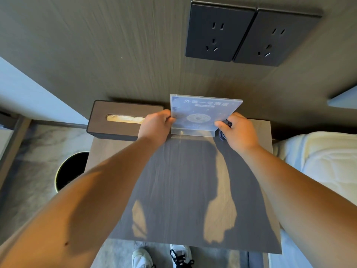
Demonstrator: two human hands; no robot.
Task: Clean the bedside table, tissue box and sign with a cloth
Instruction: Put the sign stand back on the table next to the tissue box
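Observation:
A clear acrylic sign with a blue card inside stands upright at the back of the dark wood bedside table. My left hand pinches the sign's left edge. My right hand holds its right edge, with a dark cloth bunched between the fingers and the sign. A brown tissue box with a tissue showing in its slot lies at the back left, just beside my left hand.
Two black wall sockets sit on the wood panel above the table. A round black bin stands on the floor to the left. A white bed borders the table's right side. My shoes show below the front edge.

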